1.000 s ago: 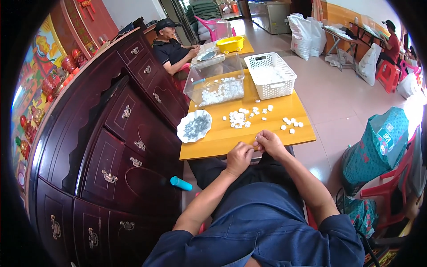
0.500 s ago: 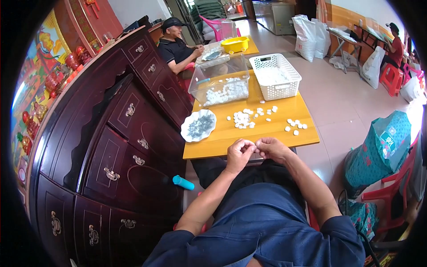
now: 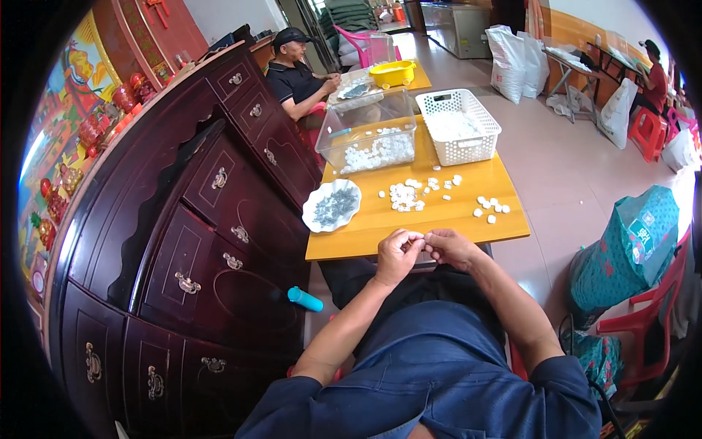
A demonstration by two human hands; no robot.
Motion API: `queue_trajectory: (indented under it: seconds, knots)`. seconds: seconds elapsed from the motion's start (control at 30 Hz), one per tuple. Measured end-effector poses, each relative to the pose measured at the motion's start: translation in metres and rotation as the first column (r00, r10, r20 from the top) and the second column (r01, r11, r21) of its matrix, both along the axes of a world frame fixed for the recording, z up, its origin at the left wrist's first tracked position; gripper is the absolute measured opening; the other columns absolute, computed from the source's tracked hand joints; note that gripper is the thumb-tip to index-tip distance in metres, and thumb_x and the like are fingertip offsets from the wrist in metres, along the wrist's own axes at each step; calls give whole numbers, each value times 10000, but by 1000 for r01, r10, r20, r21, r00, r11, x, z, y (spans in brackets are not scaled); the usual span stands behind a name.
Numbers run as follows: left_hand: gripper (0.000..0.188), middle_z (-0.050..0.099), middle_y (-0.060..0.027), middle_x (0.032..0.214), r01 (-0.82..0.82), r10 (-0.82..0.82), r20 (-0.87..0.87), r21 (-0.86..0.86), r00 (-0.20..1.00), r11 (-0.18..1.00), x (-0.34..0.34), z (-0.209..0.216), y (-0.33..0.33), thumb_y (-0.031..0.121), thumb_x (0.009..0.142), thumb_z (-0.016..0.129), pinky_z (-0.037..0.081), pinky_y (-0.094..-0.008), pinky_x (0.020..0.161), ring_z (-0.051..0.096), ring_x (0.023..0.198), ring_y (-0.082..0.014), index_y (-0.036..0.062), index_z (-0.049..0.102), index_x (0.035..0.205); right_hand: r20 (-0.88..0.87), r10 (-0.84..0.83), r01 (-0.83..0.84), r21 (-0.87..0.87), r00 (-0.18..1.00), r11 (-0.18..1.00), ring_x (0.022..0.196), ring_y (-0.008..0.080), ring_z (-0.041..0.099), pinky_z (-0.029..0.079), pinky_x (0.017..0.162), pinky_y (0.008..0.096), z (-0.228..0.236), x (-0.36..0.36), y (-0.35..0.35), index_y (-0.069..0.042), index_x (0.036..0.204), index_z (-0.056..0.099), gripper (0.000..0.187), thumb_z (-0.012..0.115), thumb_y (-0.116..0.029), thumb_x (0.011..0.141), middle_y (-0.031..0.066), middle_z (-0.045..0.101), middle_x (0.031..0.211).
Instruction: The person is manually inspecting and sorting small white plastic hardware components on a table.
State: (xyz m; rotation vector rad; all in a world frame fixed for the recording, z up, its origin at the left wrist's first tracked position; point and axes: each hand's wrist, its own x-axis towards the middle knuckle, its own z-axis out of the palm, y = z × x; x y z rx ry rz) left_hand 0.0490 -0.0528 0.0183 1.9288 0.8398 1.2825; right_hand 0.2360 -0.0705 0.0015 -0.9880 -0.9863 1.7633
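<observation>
My left hand (image 3: 399, 256) and my right hand (image 3: 450, 248) meet fingertip to fingertip just off the near edge of the yellow table (image 3: 351, 247). Both are closed in a pinch, and whatever they hold is too small and hidden to name. Beyond them lies a loose pile of small white plastic pieces (image 3: 404, 196). A smaller group of white pieces (image 3: 491, 206) sits to the right. On the left a white scalloped plate (image 3: 310, 218) carries many small grey bits.
A clear plastic bin (image 3: 369, 150) with white pieces and a white perforated basket (image 3: 468, 151) stand farther back. Dark wooden drawers (image 3: 212, 241) line the left. A teal bag (image 3: 621, 249) is by a red chair at right. Another person (image 3: 296, 80) sits at the far table.
The whole view has shifted slightly, so the table and things appear a little farther right. My hands stay pinched together with only small finger movement.
</observation>
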Motion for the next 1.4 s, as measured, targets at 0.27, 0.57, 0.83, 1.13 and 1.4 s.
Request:
queue_trajectory:
  seconds: [0.27, 0.57, 0.83, 1.13, 1.4]
  knots:
    - [79, 655, -39, 778, -26, 32, -85, 67, 996, 997, -5, -7, 7, 59, 957, 667, 539, -259, 596, 630, 632, -92, -10, 645, 925, 140, -80, 69, 85, 987, 994, 619, 52, 558, 461, 560, 198, 8, -11, -5, -100, 974, 631, 220, 560, -290, 1060, -25, 645, 790]
    - [90, 661, -84, 773, 9, -1, 63, -129, 998, 992, -7, -14, 15, 91, 945, 667, 498, -306, 619, 612, 645, -165, 8, 651, 914, -15, -231, 231, 91, 973, 969, 620, 89, 593, 488, 572, 230, 22, -10, -8, -59, 1030, 565, 204, 530, -256, 1071, 40, 673, 793]
    - [131, 628, 18, 764, 102, -102, 9, -186, 995, 977, -7, -12, 14, 134, 1002, 645, 470, -212, 590, 555, 642, -35, 10, 648, 959, 209, -182, 119, 284, 961, 952, 559, 80, 545, 457, 537, 228, 11, -14, -6, -54, 1016, 556, 240, 505, -280, 1079, 16, 627, 723]
    - [141, 634, 21, 750, 98, -102, -9, -222, 995, 970, -9, -18, 13, 154, 1000, 648, 459, -211, 584, 565, 644, -37, 20, 648, 957, 135, -193, 147, 290, 972, 946, 612, 87, 535, 449, 547, 235, 7, -15, -8, -48, 1055, 542, 192, 504, -236, 1070, 17, 591, 746]
    - [141, 651, 1, 769, 162, -155, 47, -289, 987, 943, -9, -16, 15, 150, 1015, 609, 470, -206, 608, 587, 676, -53, 25, 637, 956, 106, -170, 132, 296, 980, 946, 642, 118, 612, 513, 580, 263, 3, -16, -5, -20, 1130, 527, 154, 504, -110, 1008, 54, 649, 779]
